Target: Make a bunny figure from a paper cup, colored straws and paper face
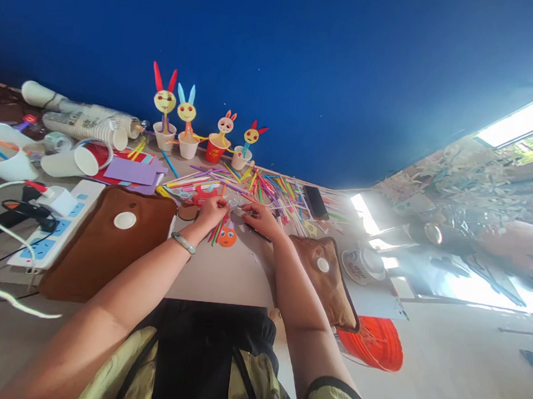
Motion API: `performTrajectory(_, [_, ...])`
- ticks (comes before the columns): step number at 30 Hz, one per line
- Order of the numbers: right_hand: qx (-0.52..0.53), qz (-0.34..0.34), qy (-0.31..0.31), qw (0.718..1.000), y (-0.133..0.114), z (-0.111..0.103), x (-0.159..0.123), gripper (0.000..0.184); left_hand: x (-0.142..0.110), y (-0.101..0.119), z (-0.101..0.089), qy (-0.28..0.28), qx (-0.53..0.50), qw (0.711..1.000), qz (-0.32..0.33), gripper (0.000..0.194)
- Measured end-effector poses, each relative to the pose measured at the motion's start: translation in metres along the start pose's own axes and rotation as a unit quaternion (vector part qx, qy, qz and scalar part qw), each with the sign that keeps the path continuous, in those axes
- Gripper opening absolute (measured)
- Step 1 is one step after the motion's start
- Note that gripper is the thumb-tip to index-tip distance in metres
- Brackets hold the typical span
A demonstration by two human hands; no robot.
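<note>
Fingers pinched, my left hand (213, 212) is closed at the table's middle; a bracelet circles that wrist. Just opposite, my right hand (262, 221) is also closed, its fingertips close to those of the left. Something small and clear or whitish shows between them, too small to name. Below the hands lies a round orange paper face (227, 237) with drawn eyes. Green and red sticks (214, 232) lie beside it, near my left hand. A red paper shape (203, 196) lies behind that hand. Part of a dark object shows under my right hand.
Rabbit-faced figures in paper cups (188, 147) line the blue wall. Colourful sticks (267, 187) and a phone (315, 202) lie in front. A brown pad (101, 248) and power strip (61, 232) are left; another brown pad (322, 278) and red bucket (375, 343) are right.
</note>
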State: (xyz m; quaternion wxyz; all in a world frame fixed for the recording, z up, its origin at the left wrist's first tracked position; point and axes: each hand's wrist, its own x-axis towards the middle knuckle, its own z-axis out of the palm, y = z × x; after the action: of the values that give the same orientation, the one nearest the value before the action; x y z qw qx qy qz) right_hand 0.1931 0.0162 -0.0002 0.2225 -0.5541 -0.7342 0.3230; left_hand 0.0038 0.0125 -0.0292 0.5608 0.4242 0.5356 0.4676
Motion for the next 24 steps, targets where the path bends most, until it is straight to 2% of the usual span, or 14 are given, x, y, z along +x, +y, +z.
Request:
performTrajectory(3, [-0.074,0.018,0.014,0.997,-0.005,-0.01,-0.009,0.027,0.002,-0.006,0.001,-0.006,-0.021,1.0,0.003,0.015])
performTrajectory(6, [-0.193,0.049,0.029,0.98,-0.009,-0.025,-0.025,0.029,0.004,-0.012,0.002,0.0,-0.029,1.0,0.01,0.015])
performTrajectory(10, [-0.344,0.105,-0.049,0.932,-0.009,-0.034,-0.045,0.022,0.007,-0.015,0.001,0.011,-0.019,1.0,0.015,0.017])
performTrajectory(17, [-0.378,0.133,-0.081,0.913,0.001,-0.022,-0.052,0.031,0.011,-0.006,-0.006,0.021,0.024,0.999,0.01,0.014])
performTrajectory(24, [-0.388,0.128,-0.082,0.909,-0.006,-0.039,-0.046,0.024,0.01,-0.003,-0.009,0.014,0.042,0.999,0.002,0.011])
